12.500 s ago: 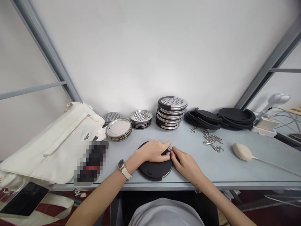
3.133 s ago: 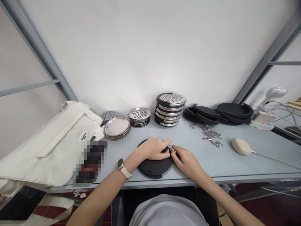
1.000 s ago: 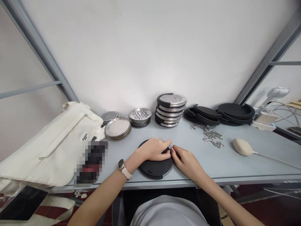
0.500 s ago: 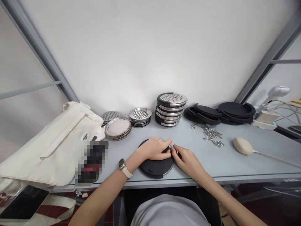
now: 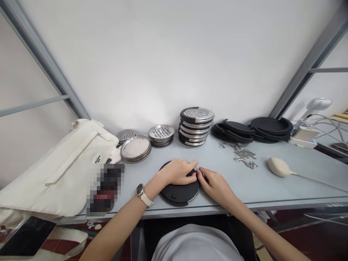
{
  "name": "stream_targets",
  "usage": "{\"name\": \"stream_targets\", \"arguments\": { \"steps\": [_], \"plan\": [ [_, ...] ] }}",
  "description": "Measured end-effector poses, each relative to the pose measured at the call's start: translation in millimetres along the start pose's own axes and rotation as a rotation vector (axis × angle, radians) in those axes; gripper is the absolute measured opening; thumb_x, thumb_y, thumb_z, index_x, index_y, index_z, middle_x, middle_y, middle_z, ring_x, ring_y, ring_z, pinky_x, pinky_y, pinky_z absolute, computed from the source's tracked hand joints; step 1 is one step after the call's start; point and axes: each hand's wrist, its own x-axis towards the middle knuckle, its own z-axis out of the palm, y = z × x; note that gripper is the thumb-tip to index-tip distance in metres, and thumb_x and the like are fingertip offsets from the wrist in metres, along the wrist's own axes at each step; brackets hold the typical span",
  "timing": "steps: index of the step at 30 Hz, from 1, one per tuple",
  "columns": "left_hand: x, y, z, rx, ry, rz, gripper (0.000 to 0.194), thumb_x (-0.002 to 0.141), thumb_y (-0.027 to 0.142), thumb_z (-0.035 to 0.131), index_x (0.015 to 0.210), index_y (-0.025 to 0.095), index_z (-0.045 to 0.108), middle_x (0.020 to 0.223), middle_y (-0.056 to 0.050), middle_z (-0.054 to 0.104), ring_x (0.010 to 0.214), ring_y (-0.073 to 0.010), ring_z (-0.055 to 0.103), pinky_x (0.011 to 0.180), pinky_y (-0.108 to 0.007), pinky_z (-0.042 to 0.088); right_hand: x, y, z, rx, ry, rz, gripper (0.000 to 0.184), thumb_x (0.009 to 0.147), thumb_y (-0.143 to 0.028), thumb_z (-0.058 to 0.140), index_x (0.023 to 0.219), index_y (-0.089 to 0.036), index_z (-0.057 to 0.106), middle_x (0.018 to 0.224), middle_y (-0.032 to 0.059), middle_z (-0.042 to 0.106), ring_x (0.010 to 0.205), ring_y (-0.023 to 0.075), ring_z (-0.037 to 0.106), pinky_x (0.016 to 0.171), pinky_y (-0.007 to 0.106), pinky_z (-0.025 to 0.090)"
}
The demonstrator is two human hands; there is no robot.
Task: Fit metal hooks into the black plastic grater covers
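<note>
Head view: grey desk [image 5: 261,188], bench note

Cream bag [image 5: 67,170] at the left end. By the wall, tall stack of metal-topped discs [image 5: 197,127]. Black disc [image 5: 181,194] flat near the front edge. Left hand [image 5: 178,172] over it, grip unclear from here; right hand [image 5: 216,184] at its right rim, fingertips pinched narrow, holding what I cannot tell. Metal fittings [image 5: 244,154] loose, farther right

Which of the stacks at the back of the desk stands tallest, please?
The silver-and-black stack, topped by a perforated silver face: it rises well above the silver stacks to its left and the black piles to its right.
</note>
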Motion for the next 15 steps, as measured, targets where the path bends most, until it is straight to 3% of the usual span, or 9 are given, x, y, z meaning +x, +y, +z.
{"name": "stream_targets", "arguments": {
  "steps": [15],
  "plan": [
    [0.2, 0.3, -1.4, 0.026, 0.014, 0.014, 0.018, 0.088, 0.034, 0.044, 0.097, 0.019, 0.047, 0.073, -0.004, 0.065, 0.064, -0.0224, 0.063, 0.052, -0.029, 0.036, -0.2, -1.6, -1.4, -0.035, -0.002, -0.018, 0.031, 0.096, -0.028, 0.028, 0.075, -0.021, 0.050, 0.072, 0.0043, 0.066, 0.061, 0.0169, 0.059, 0.057, 0.027, 0.034]
  ]
}}
